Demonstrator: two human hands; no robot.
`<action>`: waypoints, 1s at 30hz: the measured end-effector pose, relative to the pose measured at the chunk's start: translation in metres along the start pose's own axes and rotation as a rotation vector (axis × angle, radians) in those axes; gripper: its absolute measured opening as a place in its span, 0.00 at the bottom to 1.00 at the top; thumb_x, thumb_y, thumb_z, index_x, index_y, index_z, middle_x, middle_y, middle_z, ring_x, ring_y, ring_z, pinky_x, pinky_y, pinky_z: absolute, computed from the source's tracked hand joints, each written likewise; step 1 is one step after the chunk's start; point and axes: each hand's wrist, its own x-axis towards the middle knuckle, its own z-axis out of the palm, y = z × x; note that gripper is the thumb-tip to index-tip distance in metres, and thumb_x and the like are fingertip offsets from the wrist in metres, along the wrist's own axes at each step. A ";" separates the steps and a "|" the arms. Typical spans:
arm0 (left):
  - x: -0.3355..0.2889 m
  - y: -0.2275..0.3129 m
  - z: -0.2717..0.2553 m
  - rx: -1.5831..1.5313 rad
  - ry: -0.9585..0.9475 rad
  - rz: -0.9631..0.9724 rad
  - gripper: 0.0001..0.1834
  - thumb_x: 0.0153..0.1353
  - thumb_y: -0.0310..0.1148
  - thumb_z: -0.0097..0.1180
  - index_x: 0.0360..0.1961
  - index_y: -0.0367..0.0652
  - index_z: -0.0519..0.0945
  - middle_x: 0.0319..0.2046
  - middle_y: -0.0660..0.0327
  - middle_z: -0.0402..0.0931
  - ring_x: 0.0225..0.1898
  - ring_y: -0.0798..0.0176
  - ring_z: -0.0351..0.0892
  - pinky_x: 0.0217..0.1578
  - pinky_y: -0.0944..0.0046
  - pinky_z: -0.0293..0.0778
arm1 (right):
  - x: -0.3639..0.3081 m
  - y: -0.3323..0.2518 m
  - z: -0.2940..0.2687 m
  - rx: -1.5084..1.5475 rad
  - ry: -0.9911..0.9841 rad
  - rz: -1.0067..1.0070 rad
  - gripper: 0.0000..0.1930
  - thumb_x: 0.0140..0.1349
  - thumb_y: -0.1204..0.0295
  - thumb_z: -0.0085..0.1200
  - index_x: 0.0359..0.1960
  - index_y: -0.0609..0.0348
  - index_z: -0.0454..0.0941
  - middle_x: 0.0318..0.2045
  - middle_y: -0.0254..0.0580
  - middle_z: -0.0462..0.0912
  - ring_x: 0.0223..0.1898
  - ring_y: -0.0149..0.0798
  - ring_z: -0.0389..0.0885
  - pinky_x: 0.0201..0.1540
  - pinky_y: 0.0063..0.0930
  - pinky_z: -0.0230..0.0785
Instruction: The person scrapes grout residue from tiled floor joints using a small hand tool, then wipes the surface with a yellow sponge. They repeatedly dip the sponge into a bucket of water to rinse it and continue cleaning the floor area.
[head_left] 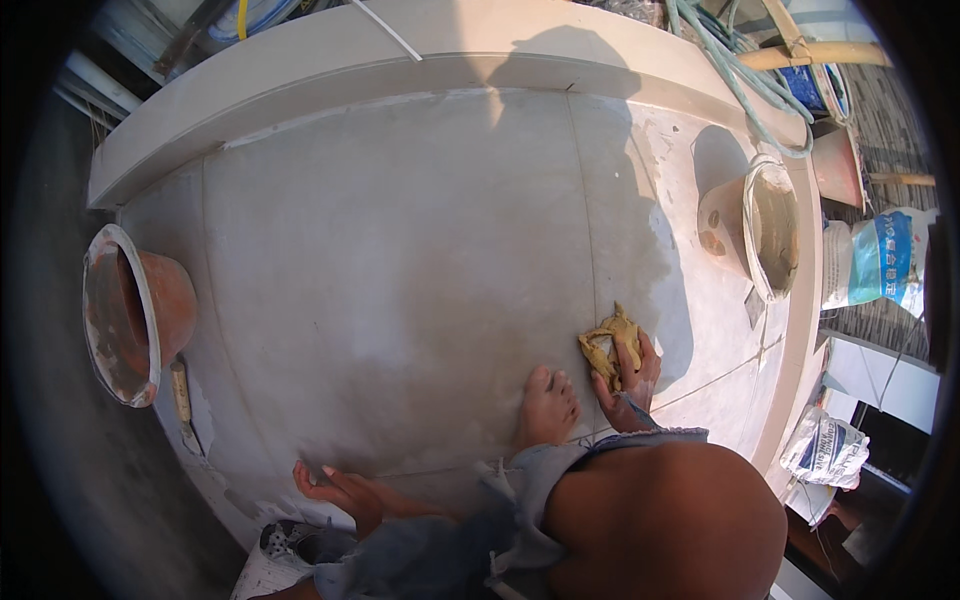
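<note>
The cloth [597, 350] lies on tiles [400, 200], left of a bucket [728, 225].

At four o'clock, the right grip [632, 375] hides part of the yellow cloth [617, 328]. At seven, the dark bit by the left grip's [348, 492] fingertips is too small to tell; beyond it, a pale, speckled thing [262, 570] of unclear kind leaves the lower edge, as does the knee [665, 510] at five. Between one and two, the top edge cuts the hose [741, 80].
</note>
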 end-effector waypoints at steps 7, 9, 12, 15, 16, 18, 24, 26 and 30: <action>-0.004 0.000 -0.001 -0.002 0.004 -0.036 0.22 0.78 0.33 0.49 0.65 0.35 0.62 0.69 0.46 0.63 0.70 0.48 0.63 0.72 0.45 0.57 | 0.096 -0.005 0.017 -0.007 0.228 0.044 0.36 0.59 0.63 0.71 0.70 0.53 0.75 0.71 0.67 0.64 0.68 0.67 0.65 0.70 0.62 0.58; -0.004 0.000 -0.003 0.004 -0.003 -0.028 0.22 0.78 0.33 0.49 0.65 0.35 0.62 0.69 0.46 0.63 0.70 0.48 0.63 0.72 0.45 0.57 | 0.206 -0.014 0.033 0.017 0.419 0.091 0.33 0.62 0.60 0.68 0.70 0.50 0.76 0.69 0.62 0.66 0.68 0.64 0.65 0.69 0.61 0.58; -0.009 0.006 0.002 -0.012 -0.028 -0.029 0.22 0.77 0.33 0.49 0.65 0.35 0.62 0.69 0.46 0.63 0.70 0.48 0.63 0.72 0.45 0.57 | 0.329 -0.033 0.031 0.022 0.532 0.112 0.31 0.64 0.55 0.66 0.68 0.46 0.79 0.69 0.62 0.69 0.66 0.64 0.68 0.68 0.61 0.59; -0.008 0.004 -0.001 -0.011 -0.017 -0.023 0.22 0.77 0.33 0.49 0.65 0.35 0.62 0.69 0.45 0.63 0.70 0.48 0.63 0.72 0.45 0.57 | 0.324 -0.073 0.029 0.026 0.412 0.114 0.31 0.64 0.53 0.66 0.68 0.47 0.81 0.69 0.63 0.69 0.65 0.64 0.69 0.68 0.60 0.61; -0.006 0.003 -0.004 0.001 -0.005 -0.026 0.22 0.77 0.33 0.49 0.65 0.35 0.62 0.69 0.45 0.63 0.70 0.48 0.63 0.72 0.45 0.57 | 0.307 -0.081 0.030 0.018 0.380 0.038 0.31 0.63 0.54 0.68 0.68 0.49 0.81 0.68 0.64 0.70 0.64 0.64 0.71 0.67 0.59 0.63; -0.007 0.003 -0.007 0.016 0.007 -0.041 0.22 0.77 0.33 0.50 0.65 0.35 0.62 0.69 0.45 0.63 0.70 0.48 0.63 0.72 0.45 0.57 | 0.244 -0.091 0.029 0.041 0.291 -0.074 0.31 0.62 0.57 0.70 0.67 0.52 0.81 0.67 0.64 0.72 0.63 0.64 0.72 0.67 0.57 0.66; -0.006 0.003 -0.002 -0.079 -0.019 0.100 0.22 0.76 0.33 0.50 0.65 0.35 0.62 0.69 0.44 0.63 0.70 0.48 0.63 0.71 0.46 0.58 | 0.103 -0.143 0.005 0.610 -0.239 -0.135 0.32 0.66 0.58 0.67 0.69 0.58 0.76 0.66 0.57 0.74 0.64 0.55 0.75 0.67 0.48 0.69; 0.001 0.019 -0.001 -0.211 -0.130 0.287 0.23 0.75 0.33 0.53 0.65 0.36 0.63 0.69 0.43 0.63 0.69 0.49 0.64 0.68 0.47 0.62 | 0.093 -0.163 -0.004 1.156 -0.516 0.168 0.34 0.71 0.54 0.63 0.73 0.58 0.71 0.65 0.51 0.74 0.64 0.46 0.74 0.66 0.42 0.68; 0.050 0.076 0.010 -0.547 -0.896 0.086 0.30 0.78 0.39 0.52 0.73 0.38 0.58 0.73 0.43 0.61 0.70 0.48 0.68 0.69 0.48 0.64 | 0.105 -0.204 -0.010 1.719 -0.861 0.459 0.35 0.79 0.47 0.45 0.74 0.65 0.67 0.63 0.45 0.77 0.63 0.38 0.75 0.66 0.36 0.68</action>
